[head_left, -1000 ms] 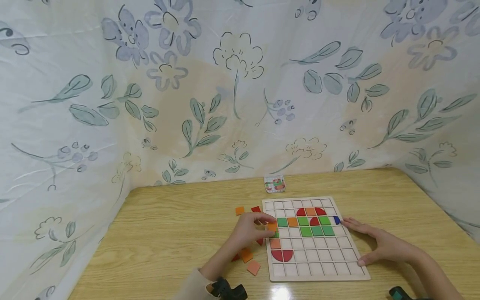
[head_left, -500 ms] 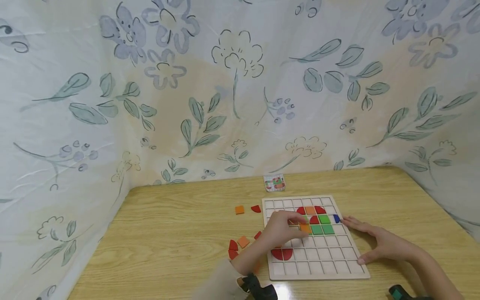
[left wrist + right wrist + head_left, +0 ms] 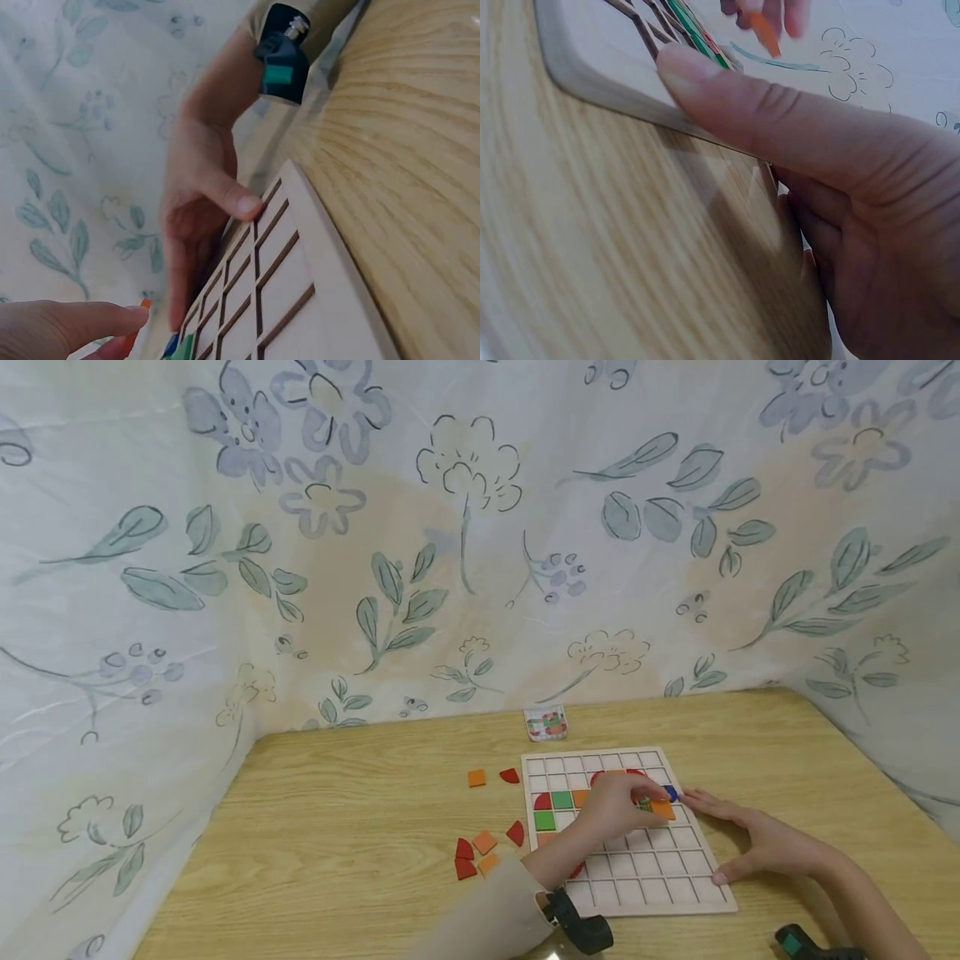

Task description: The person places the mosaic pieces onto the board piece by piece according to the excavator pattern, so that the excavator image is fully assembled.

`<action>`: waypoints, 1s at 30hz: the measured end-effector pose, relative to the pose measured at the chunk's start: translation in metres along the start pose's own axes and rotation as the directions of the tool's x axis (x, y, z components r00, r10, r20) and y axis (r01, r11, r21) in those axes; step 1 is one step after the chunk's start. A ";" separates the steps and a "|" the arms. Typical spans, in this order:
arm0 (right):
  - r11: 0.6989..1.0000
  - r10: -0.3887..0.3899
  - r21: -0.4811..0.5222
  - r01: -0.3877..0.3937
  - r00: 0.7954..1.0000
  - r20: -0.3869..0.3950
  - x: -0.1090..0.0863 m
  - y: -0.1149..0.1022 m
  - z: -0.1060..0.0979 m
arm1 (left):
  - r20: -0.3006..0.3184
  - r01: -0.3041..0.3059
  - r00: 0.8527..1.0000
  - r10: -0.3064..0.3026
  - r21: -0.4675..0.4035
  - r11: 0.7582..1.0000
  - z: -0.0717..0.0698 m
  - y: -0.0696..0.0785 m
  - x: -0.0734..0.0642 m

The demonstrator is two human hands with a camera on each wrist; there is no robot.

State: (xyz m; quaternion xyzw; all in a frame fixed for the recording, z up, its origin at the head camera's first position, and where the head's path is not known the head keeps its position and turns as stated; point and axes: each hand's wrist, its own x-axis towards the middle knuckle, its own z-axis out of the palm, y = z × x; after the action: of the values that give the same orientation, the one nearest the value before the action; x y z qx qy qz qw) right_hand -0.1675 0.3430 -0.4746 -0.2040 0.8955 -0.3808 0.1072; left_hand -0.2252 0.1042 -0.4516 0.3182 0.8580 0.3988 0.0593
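Over the right part of a white gridded board (image 3: 637, 897), my left hand (image 3: 611, 810) pinches an orange square tile (image 3: 663, 811) between thumb and fingers; the tile (image 3: 763, 34) appears tilted in the right wrist view. A blue piece (image 3: 670, 793) lies just beyond it. On the board's left side sit a red quarter-round tile (image 3: 542, 801) and a green square (image 3: 544, 820), with another green square (image 3: 561, 799) beside them. Several other placed tiles are hidden by the left hand and forearm. My right hand (image 3: 765, 841) rests along the board's right edge, its thumb (image 3: 236, 201) touching the near corner area.
Left of the board lie loose tiles: an orange square (image 3: 477, 778), red quarter-rounds (image 3: 509, 775) and a salmon square (image 3: 484, 842) among them. A small pattern card (image 3: 546, 724) lies behind the board. Floral cloth (image 3: 480, 568) hangs behind the wooden table (image 3: 337, 827).
My left hand has carried the orange tile from the board's left edge across to its right side. The right hand stays at the right edge.
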 end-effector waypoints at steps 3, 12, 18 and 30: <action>1.000 -0.019 -0.006 0.019 1.000 0.003 0.001 0.000 0.001 | 0.010 0.013 1.000 -0.013 0.019 1.000 0.011 0.002 0.005; 0.999 -0.027 0.040 0.027 1.000 0.013 0.001 0.002 0.001 | 0.007 0.035 0.999 -0.037 0.166 0.986 0.029 0.000 0.013; 0.997 -0.045 0.060 0.045 0.999 0.001 -0.001 0.004 0.002 | -0.014 0.021 1.000 -0.018 0.211 0.977 0.033 0.002 0.016; 0.998 -0.043 0.040 0.043 0.999 -0.004 -0.001 0.005 0.001 | -0.023 -0.014 0.999 0.024 0.358 0.934 0.030 0.009 0.012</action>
State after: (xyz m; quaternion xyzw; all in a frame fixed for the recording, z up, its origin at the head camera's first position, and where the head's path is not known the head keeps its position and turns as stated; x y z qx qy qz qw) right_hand -0.1678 0.3460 -0.4785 -0.2204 0.8833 -0.4010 0.1016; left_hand -0.2200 0.1350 -0.4638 0.3267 0.9138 0.2410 -0.0148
